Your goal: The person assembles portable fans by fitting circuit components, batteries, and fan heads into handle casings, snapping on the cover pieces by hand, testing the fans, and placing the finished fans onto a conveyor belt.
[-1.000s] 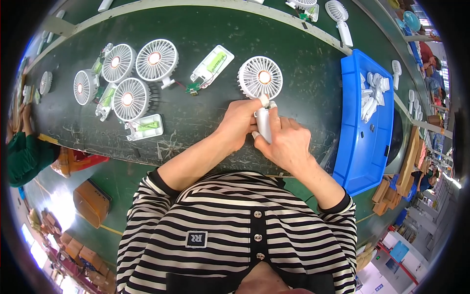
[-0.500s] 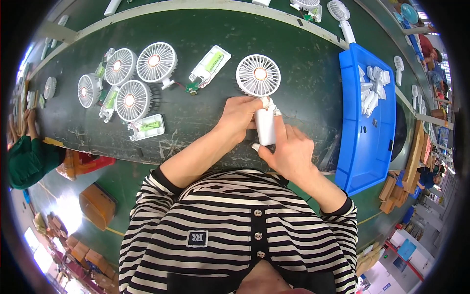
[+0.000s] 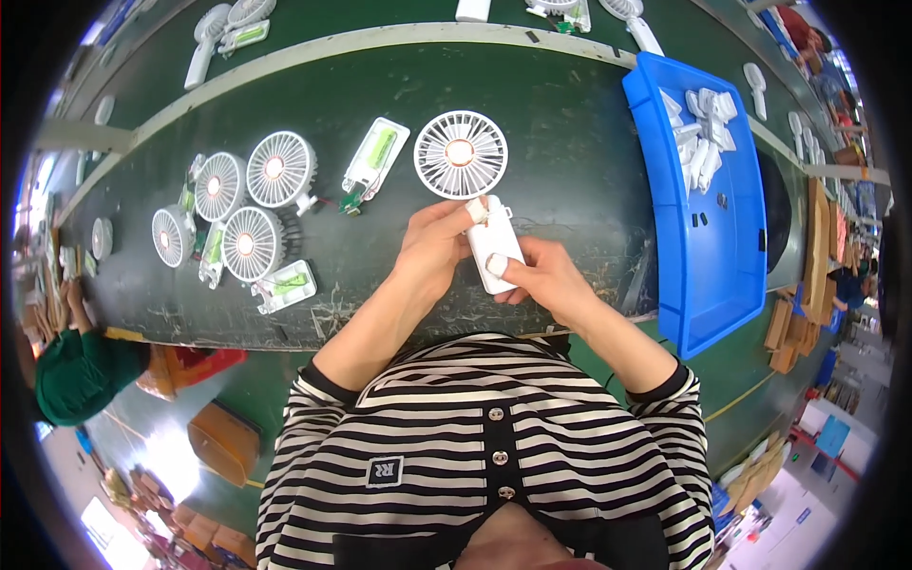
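Observation:
A white handheld fan is between my hands, its round grille head [image 3: 461, 154] pointing away from me over the dark green bench. Its white handle [image 3: 496, 245] slants down toward me. At the neck, my left hand [image 3: 432, 249] is closed on the fan, the thumb pressing the handle's upper end. My right hand [image 3: 551, 277] grips the lower part of the handle, thumb on top and fingers curled beneath. White wraps cover both thumb tips. Left of the fan lies an opened handle half [image 3: 377, 157] with a green battery, wired to a small circuit board [image 3: 351, 201].
Several fan heads [image 3: 275, 169] with opened handles sit on the bench at left. A blue bin [image 3: 673, 256] at right holds white plastic parts [image 3: 705, 142]. A pale rail [image 3: 380, 36] runs along the far side. A co-worker in a green sleeve [image 3: 90, 372] is at far left.
My right thumb has come onto the handle's front, and the right index finger has left its upper end. The fan's handle now slants more. The whole view has shifted slightly.

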`<action>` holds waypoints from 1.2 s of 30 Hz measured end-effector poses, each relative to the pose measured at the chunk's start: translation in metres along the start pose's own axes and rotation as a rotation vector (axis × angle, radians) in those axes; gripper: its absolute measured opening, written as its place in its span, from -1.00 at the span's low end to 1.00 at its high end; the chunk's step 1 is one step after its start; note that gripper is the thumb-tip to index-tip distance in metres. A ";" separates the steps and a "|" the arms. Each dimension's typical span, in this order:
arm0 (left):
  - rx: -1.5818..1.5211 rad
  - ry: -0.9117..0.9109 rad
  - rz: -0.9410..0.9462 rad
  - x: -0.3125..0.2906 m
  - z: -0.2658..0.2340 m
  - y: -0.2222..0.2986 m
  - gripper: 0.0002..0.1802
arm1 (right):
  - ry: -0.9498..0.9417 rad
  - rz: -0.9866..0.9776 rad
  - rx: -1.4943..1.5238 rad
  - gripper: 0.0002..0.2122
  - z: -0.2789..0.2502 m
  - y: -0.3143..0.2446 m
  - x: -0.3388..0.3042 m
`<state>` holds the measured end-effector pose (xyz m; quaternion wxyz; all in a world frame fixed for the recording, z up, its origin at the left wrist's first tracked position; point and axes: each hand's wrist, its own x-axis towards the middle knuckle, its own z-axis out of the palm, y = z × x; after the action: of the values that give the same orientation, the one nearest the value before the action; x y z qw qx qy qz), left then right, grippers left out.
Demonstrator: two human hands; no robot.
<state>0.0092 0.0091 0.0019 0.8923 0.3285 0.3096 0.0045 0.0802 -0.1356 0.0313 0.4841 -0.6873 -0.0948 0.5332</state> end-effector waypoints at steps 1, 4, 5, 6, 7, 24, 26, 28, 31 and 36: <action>0.002 -0.017 0.012 0.000 -0.001 0.001 -0.68 | 0.005 -0.006 0.014 -0.68 0.000 0.000 0.002; -0.025 -0.092 0.047 0.004 -0.002 0.000 -0.67 | 0.005 -0.017 0.047 -0.68 0.001 -0.001 0.005; -0.014 -0.094 0.044 0.005 -0.001 -0.001 -0.67 | 0.042 -0.044 -0.014 -0.69 0.001 -0.003 0.004; -0.027 -0.111 0.056 0.006 0.001 0.000 -0.66 | 0.081 -0.073 -0.077 -0.70 0.002 -0.004 0.004; -0.039 -0.131 0.071 0.006 0.002 0.000 -0.66 | 0.087 -0.083 -0.070 -0.70 0.001 -0.004 0.003; 0.089 0.000 -0.015 0.018 -0.006 -0.001 -0.68 | 1.210 -0.633 -1.059 -0.75 -0.130 -0.118 0.182; 0.095 -0.003 -0.029 0.023 -0.008 -0.004 -0.67 | 1.288 -0.532 -1.119 -0.71 -0.158 -0.125 0.221; 0.073 -0.024 -0.046 0.023 -0.011 -0.006 -0.67 | 1.268 -0.379 -1.118 -0.64 -0.171 -0.131 0.244; 0.061 -0.014 -0.059 0.020 -0.010 -0.001 -0.67 | 1.347 -0.500 -1.161 -0.54 -0.168 -0.140 0.265; 0.105 -0.011 -0.090 0.014 -0.010 0.006 -0.67 | 1.281 -0.885 -1.272 -0.67 -0.145 -0.159 0.247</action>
<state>0.0163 0.0226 -0.0081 0.8749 0.3605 0.3190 -0.0534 0.3634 0.0237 -0.0101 0.1416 -0.8785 -0.3304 -0.3147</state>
